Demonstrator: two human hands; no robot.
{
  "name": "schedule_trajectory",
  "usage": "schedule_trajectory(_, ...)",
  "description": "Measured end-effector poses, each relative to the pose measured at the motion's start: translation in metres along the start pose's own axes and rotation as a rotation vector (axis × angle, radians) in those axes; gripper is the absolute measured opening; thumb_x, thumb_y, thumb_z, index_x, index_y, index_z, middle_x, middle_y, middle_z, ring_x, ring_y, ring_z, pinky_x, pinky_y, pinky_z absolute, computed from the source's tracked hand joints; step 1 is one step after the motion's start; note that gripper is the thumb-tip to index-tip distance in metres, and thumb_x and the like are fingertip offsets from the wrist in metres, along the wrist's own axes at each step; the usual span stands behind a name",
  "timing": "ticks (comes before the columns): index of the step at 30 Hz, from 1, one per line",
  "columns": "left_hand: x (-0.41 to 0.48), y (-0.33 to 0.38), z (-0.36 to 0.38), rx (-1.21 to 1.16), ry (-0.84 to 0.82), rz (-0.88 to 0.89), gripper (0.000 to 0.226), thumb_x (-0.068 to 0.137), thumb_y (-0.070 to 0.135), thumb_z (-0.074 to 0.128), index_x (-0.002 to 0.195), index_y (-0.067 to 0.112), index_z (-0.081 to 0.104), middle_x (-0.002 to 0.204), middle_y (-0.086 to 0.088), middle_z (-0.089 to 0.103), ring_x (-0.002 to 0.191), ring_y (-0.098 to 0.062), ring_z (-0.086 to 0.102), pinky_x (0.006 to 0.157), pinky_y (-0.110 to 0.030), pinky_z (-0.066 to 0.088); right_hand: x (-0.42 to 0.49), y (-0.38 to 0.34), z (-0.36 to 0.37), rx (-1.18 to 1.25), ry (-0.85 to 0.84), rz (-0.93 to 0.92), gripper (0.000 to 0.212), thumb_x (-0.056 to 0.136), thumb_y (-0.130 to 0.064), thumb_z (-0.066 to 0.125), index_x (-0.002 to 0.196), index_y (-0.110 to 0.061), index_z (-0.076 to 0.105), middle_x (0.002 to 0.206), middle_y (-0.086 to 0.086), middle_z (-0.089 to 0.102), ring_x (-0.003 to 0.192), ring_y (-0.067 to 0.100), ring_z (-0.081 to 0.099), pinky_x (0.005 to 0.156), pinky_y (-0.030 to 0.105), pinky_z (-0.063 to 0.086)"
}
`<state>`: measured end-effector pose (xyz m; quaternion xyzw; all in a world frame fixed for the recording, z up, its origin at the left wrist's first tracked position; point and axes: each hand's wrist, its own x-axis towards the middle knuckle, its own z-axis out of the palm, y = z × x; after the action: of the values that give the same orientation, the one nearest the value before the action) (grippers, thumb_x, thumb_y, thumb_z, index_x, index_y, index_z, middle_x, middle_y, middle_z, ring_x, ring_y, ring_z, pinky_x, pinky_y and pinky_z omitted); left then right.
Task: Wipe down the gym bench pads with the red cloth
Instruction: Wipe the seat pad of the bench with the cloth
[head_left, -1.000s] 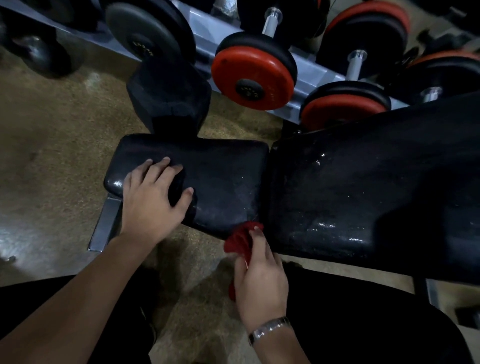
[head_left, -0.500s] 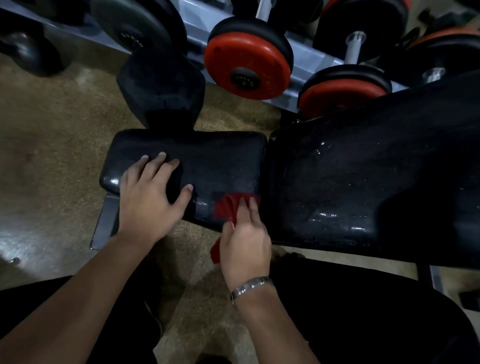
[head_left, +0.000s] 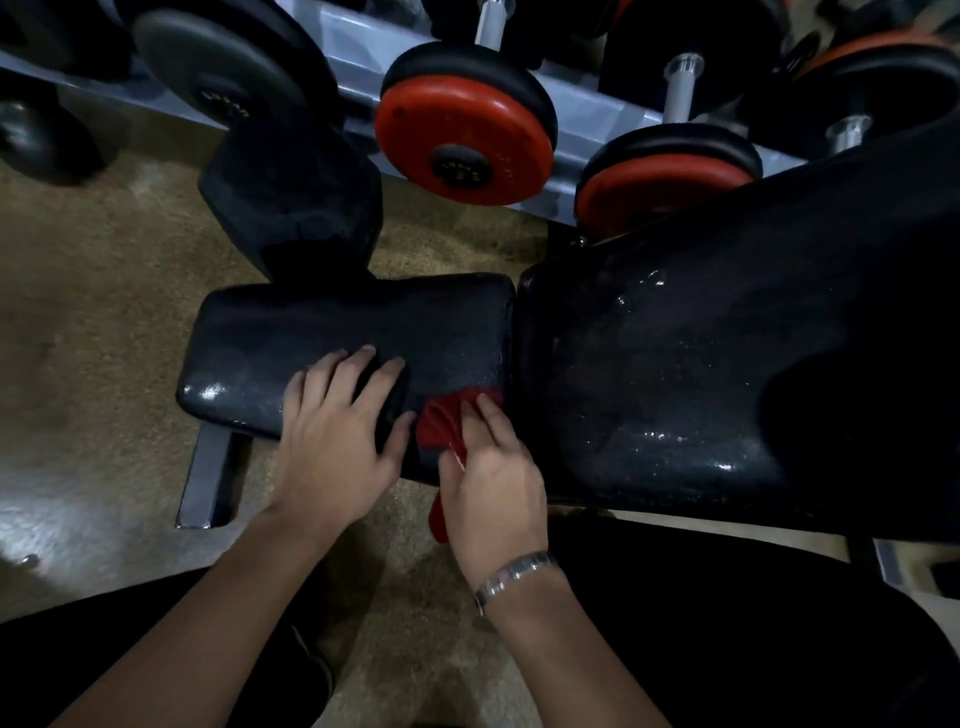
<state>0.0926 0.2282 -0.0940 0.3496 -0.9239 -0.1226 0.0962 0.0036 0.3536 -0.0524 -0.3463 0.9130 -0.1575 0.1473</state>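
The small black seat pad (head_left: 322, 332) lies in the middle, with the larger black back pad (head_left: 701, 374) rising to its right; both shine with wet specks. My left hand (head_left: 337, 436) rests flat on the seat pad's near edge, fingers spread. My right hand (head_left: 493, 478), with a metal watch at the wrist, holds the red cloth (head_left: 441, 421) and presses it on the seat pad's near right corner, beside the gap between the pads. Part of the cloth hangs below the pad's edge under my palm.
A grey dumbbell rack (head_left: 587, 114) runs behind the bench, holding red-and-black dumbbells (head_left: 462, 135) and a dark one (head_left: 228, 78). A black hex dumbbell (head_left: 291, 192) stands on the tan floor behind the seat pad. The bench's metal foot (head_left: 208, 467) sticks out at the left.
My right hand has carried the red cloth up from below the pad's edge onto the seat pad surface. My left hand has slid a little to the right along the pad.
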Motion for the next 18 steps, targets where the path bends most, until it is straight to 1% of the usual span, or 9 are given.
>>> schedule_trajectory(2,-0.002,0.001,0.003,-0.009,0.018,-0.005,0.055,0.092,0.046,0.054,0.141,0.019,0.058,0.145,-0.009,0.055,0.136,-0.033,0.046,0.111,-0.053,0.036,-0.009,0.011,-0.007,-0.011,-0.02,-0.001,0.05,0.086,-0.022,0.072,0.134,-0.012,0.06,0.147,0.004,0.055,0.112,0.026,0.066,0.092,0.036,0.057)
schedule_trajectory(4,-0.002,0.002,0.005,-0.013,0.033,-0.018,0.055,0.092,0.045,0.056,0.141,0.018,0.058,0.145,-0.009,0.055,0.137,-0.034,0.046,0.113,-0.054,0.034,-0.003,0.015,-0.011,0.012,-0.038,0.062,0.044,0.091,-0.023,0.064,0.133,-0.013,0.059,0.149,0.001,0.051,0.119,0.024,0.063,0.097,0.035,0.054)
schedule_trajectory(5,-0.002,0.003,0.007,-0.015,0.041,-0.025,0.056,0.092,0.045,0.056,0.141,0.018,0.058,0.146,-0.009,0.054,0.137,-0.034,0.045,0.114,-0.054,0.033,0.005,0.012,-0.012,0.02,-0.016,0.089,0.041,0.093,-0.024,0.061,0.132,-0.013,0.059,0.15,0.001,0.051,0.12,0.024,0.062,0.097,0.035,0.052)
schedule_trajectory(8,-0.004,0.004,0.011,-0.031,0.064,-0.028,0.056,0.093,0.042,0.056,0.143,0.017,0.056,0.147,-0.011,0.052,0.139,-0.035,0.043,0.118,-0.054,0.029,0.028,-0.006,-0.005,-0.004,0.049,0.1,0.044,0.093,-0.022,0.061,0.134,-0.009,0.058,0.151,0.007,0.05,0.117,0.028,0.063,0.095,0.036,0.052)
schedule_trajectory(10,-0.006,0.004,0.013,-0.051,0.076,-0.023,0.056,0.094,0.04,0.055,0.144,0.016,0.055,0.147,-0.013,0.049,0.139,-0.037,0.041,0.119,-0.055,0.027,0.025,-0.01,-0.001,-0.019,0.026,0.048,0.05,0.09,-0.023,0.066,0.137,-0.01,0.057,0.15,0.009,0.05,0.113,0.03,0.064,0.091,0.037,0.055)
schedule_trajectory(12,-0.007,0.003,0.016,-0.068,0.087,-0.02,0.057,0.095,0.039,0.052,0.146,0.015,0.053,0.144,-0.016,0.049,0.136,-0.038,0.042,0.12,-0.055,0.026,0.012,-0.002,-0.001,-0.042,-0.005,0.005,0.053,0.084,-0.025,0.074,0.134,-0.013,0.06,0.147,0.005,0.054,0.107,0.028,0.067,0.084,0.037,0.06)
schedule_trajectory(14,-0.008,0.003,0.018,-0.084,0.101,-0.026,0.056,0.096,0.039,0.052,0.145,0.013,0.053,0.14,-0.016,0.05,0.133,-0.038,0.043,0.121,-0.055,0.025,0.002,0.007,-0.003,-0.053,0.002,0.024,0.051,0.081,-0.022,0.077,0.13,-0.013,0.063,0.143,0.002,0.058,0.101,0.027,0.07,0.079,0.036,0.062)
schedule_trajectory(18,-0.008,0.003,0.022,-0.121,0.115,-0.036,0.049,0.095,0.039,0.057,0.132,0.007,0.058,0.137,-0.013,0.056,0.136,-0.036,0.047,0.122,-0.055,0.025,0.025,0.0,-0.003,-0.044,0.038,0.116,0.04,0.088,-0.018,0.068,0.126,-0.008,0.063,0.145,0.006,0.056,0.103,0.03,0.068,0.082,0.037,0.058)
